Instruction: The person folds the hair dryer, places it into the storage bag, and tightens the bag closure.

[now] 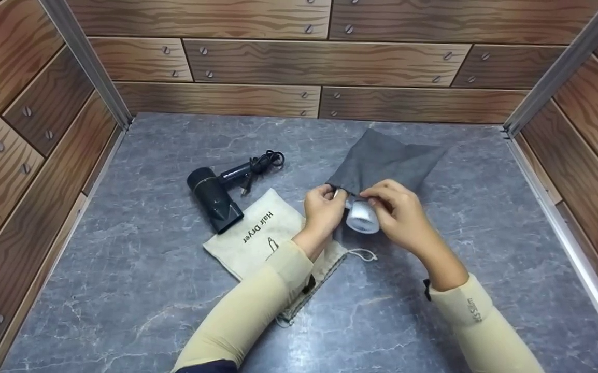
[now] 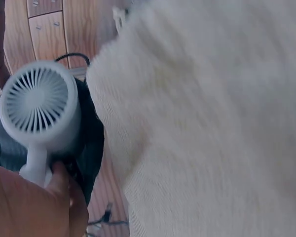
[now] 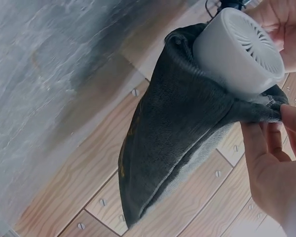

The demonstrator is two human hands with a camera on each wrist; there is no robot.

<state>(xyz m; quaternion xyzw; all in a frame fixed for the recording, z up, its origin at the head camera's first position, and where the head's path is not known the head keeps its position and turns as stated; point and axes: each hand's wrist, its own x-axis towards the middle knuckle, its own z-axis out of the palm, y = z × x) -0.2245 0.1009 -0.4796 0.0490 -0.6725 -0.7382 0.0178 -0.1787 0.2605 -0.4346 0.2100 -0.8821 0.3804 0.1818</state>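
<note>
A white hair dryer (image 1: pixel 362 215) pokes grille end out from the mouth of a dark grey cloth bag (image 1: pixel 387 158); the rest of its body is hidden inside. My left hand (image 1: pixel 325 208) grips its handle (image 2: pixel 36 165) at the bag's opening, as the left wrist view shows. On the other side, my right hand (image 1: pixel 400 213) pinches the bag's rim between thumb and fingers. In the right wrist view, the bag (image 3: pixel 172 118) hangs loosely below the dryer's round slotted end (image 3: pixel 254 42).
A black hair dryer (image 1: pixel 213 199) with a bundled cord (image 1: pixel 265 163) lies at the left. Its nozzle reaches the corner of a cream drawstring bag (image 1: pixel 252 233) printed "Hair Dryer", partly under my left forearm. Wood-patterned walls (image 1: pixel 325 62) surround the grey marbled table (image 1: pixel 138 248).
</note>
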